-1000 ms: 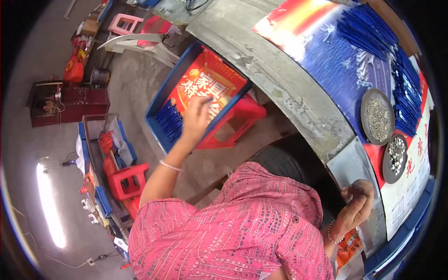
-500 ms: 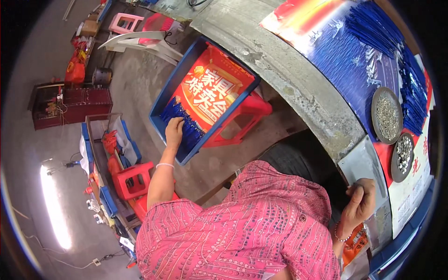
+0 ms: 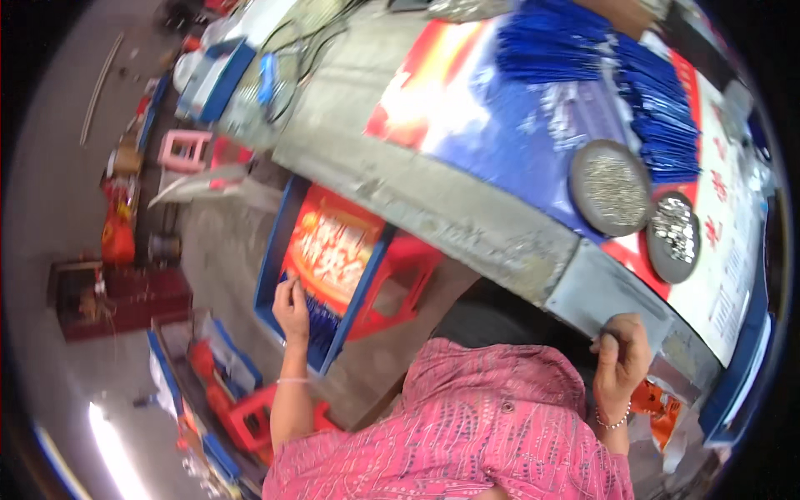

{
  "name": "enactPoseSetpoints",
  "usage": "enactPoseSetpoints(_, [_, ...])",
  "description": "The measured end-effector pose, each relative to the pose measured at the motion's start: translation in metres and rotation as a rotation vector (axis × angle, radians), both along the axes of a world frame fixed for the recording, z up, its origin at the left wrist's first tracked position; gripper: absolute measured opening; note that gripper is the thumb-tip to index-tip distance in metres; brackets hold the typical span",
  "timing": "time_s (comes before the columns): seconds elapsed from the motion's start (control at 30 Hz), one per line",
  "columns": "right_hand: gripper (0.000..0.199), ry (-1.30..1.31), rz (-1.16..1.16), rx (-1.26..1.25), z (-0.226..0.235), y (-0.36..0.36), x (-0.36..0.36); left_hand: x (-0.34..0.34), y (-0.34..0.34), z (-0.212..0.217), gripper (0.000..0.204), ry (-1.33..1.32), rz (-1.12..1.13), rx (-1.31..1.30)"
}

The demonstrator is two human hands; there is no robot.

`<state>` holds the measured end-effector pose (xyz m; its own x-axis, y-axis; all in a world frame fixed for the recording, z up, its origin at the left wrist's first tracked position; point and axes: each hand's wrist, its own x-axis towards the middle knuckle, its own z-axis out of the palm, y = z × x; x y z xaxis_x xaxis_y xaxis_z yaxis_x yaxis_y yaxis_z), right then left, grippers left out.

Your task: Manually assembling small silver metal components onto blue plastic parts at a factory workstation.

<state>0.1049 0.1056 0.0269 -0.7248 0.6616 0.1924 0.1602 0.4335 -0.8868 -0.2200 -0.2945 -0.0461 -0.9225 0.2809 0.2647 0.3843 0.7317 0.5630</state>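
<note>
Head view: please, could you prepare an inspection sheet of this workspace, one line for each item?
Surface: grey worktable, worn along its edge, partly covered by printed sheets.
Job's things: blue tray with dark-blue slim pieces; more blue pieces on the table; large bowl and small bowl of small metal parts.
Clutter: orange packet below the table's near edge.
Hands: left hand at the tray's blue pieces, grip unclear; right hand curled by the table edge, contents unclear.
Cables: dark cable looping at the table's far-left end.
Surroundings: dark-red cabinet, pink stool, lit tube lamp.
</note>
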Motion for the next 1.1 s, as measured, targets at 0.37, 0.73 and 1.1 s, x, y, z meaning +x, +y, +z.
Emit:
enactPoseSetpoints(0.37, [0.010,0.222,-0.445,-0.079,-0.026,0.016,0.050,0.009,0.317,0.101,0.020,0.155,-0.992,0.088])
enactPoseSetpoints(0.73, [0.008,0.191,-0.405,0.197,-0.033,0.022,0.048,-0.018,0.493,0.054,0.024,0.424,-1.058,-0.004])
enactPoseSetpoints(1.1, [0.009,0.127,-0.392,0.354,-0.023,0.027,0.041,-0.022,0.511,0.046,0.014,0.590,-1.070,-0.147])
